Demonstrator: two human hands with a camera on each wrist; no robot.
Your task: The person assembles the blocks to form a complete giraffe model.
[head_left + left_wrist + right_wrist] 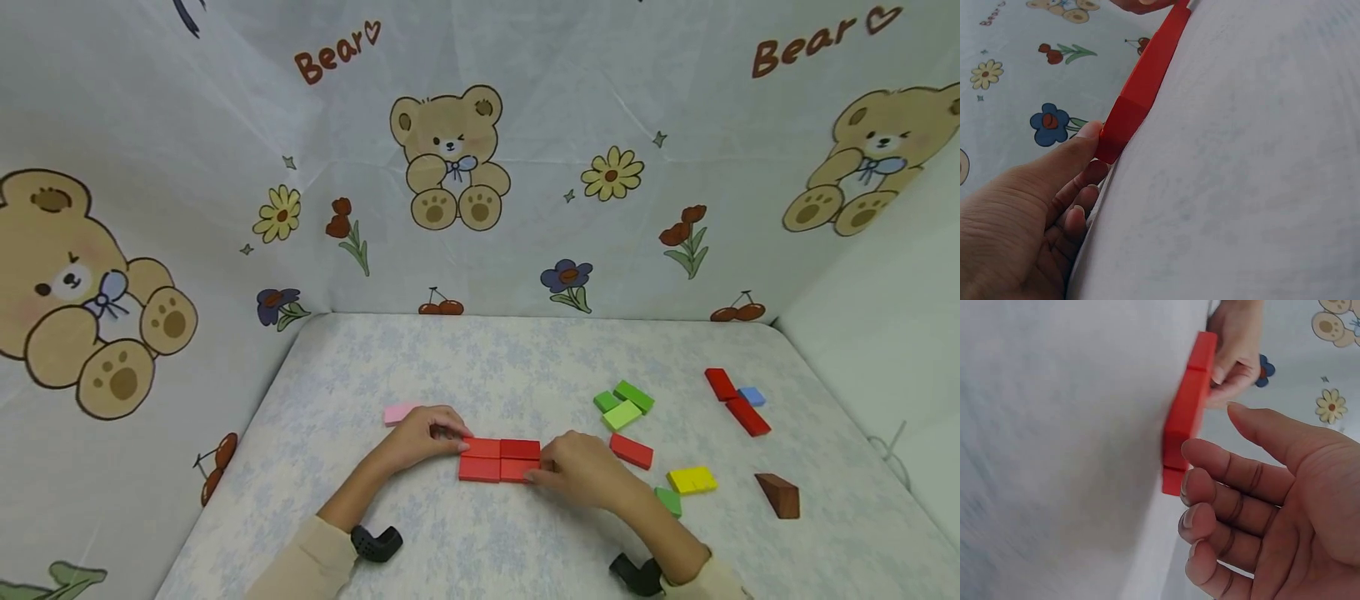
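Observation:
Red rectangular blocks (480, 470) lie edge to edge as a flat panel, two rows of two, on the table. At the panel's left end is my left hand (422, 435); its thumb tip touches the corner of a red block (1124, 125) in the left wrist view, the other fingers loosely bent beside it. My right hand (581, 468) is at the opposite end. In the right wrist view its fingers are relaxed and spread from the thumb, with fingertips right at the end of the red blocks (1184, 419).
A pink block (399, 413) lies behind my left hand. Right of the panel are green blocks (622, 416), a loose red block (632, 451), a yellow block (692, 480) and a brown wedge (780, 497). Farther right, two red blocks (747, 416) lie by a blue block (752, 397).

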